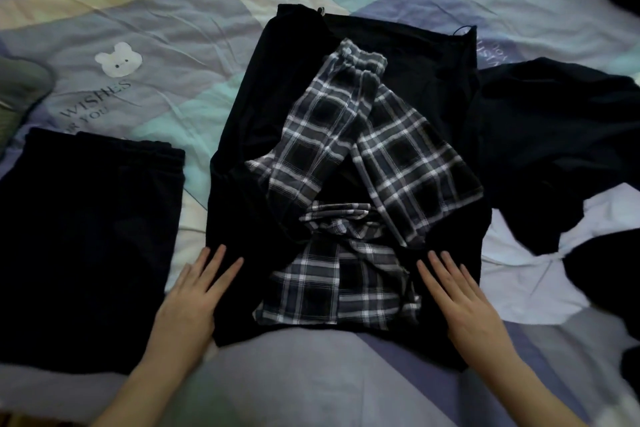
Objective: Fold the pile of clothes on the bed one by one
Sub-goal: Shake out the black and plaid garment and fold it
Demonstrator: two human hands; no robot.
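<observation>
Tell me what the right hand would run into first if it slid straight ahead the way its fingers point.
The right hand lies flat on the black garment, fingers aimed up and slightly left. Sliding on, it would probably first meet the plaid trousers lying on that garment, likely the leg hem just ahead of its fingertips.

Left hand [194, 291], right hand [460, 295] flat, palms down

The crumpled black-and-white plaid garment [349, 191] covers the middle of the flat black garment [242, 149] beyond both flat palms, while the dark folded cloth [86, 246] outside the left hand [194, 302] and the loose dark clothes [554, 135] outside the right hand [464, 305] run off the frame.
</observation>
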